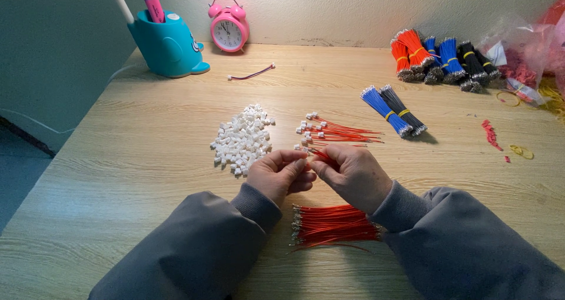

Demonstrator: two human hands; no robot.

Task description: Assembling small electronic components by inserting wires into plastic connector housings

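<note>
Between both hands (318,173), fingers hide the connector

Bare wood open on near left & left of white connector pile (242,140). Finished red wires (335,132) sit just far of left hand (281,173) & right hand (353,175); loose red wire bundle (332,225) blocks gap betw. wrists. Far right crowded w/ blue/black bundle (393,110), wire stacks (444,57), plastic bags (524,53).

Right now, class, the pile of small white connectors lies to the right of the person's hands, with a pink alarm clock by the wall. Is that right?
Not quite. The head view shows the pile of small white connectors left of the hands, just above the left hand. The pink alarm clock does stand by the wall.
</note>
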